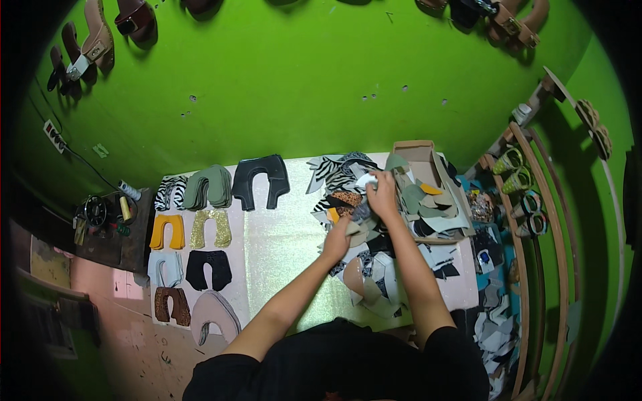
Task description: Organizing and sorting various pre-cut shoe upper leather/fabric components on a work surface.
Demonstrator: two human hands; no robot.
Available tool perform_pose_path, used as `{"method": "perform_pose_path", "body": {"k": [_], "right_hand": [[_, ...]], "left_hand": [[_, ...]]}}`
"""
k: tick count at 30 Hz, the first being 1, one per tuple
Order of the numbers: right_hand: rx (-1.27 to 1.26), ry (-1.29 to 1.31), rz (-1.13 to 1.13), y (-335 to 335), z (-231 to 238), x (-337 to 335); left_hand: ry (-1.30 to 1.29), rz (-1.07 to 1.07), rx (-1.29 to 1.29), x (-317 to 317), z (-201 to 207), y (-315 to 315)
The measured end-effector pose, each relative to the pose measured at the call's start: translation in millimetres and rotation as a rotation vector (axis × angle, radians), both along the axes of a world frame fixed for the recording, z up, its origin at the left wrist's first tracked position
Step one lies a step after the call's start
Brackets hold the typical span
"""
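Observation:
A loose heap of leather scraps (334,175) lies on the table in front of me, with zebra, leopard, white, black and beige pieces mixed together. At its left side my left hand (338,235) is closed on a beige-green scrap (357,234). My right hand (382,195) reaches over the top of the heap, its fingers pinching a white scrap (365,180). Right beside that hand stands an open cardboard box (421,152), holding more green, white and yellow scraps (428,200).
Stacks of U-shaped cut pieces, such as green (200,187), black (262,175), yellow (166,230) and beige (217,314), line the table's left. A wooden rack (527,220) with sandals stands at right. Sandals hang on the green wall (281,87). A dark side table (110,234) holds thread spools.

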State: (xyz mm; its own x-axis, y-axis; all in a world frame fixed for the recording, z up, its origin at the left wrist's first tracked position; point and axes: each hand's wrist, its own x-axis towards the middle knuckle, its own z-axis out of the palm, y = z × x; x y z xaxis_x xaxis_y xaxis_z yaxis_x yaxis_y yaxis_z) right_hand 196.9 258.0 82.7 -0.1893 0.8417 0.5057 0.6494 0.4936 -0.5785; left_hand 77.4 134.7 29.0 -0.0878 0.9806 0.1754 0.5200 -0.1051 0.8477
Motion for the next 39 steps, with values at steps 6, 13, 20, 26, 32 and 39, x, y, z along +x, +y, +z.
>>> {"method": "perform_pose_path", "body": {"k": [6,13,20,26,32,39], "right_hand": [[-0.170,-0.266,-0.058,87,-20,-23],[-0.393,-0.484,-0.073,123,-40,-31],[-0.365,-0.514,-0.072,130,-37,-23],[-0.220,-0.084,-0.027,109,26,-7],[0.096,0.081,0.083,72,91,4],[0.023,0.257,0.118,22,146,4]], "left_hand": [[0.114,-0.071,0.202,-3,-24,-6],[0.280,-0.032,0.194,-11,-46,-23],[0.044,0.026,0.125,-18,-70,-17],[-0.464,0.169,-0.117,-34,-69,-14],[-0.428,0.402,0.108,-51,-58,0],[-0.202,0.164,0.077,-57,19,10]]}}
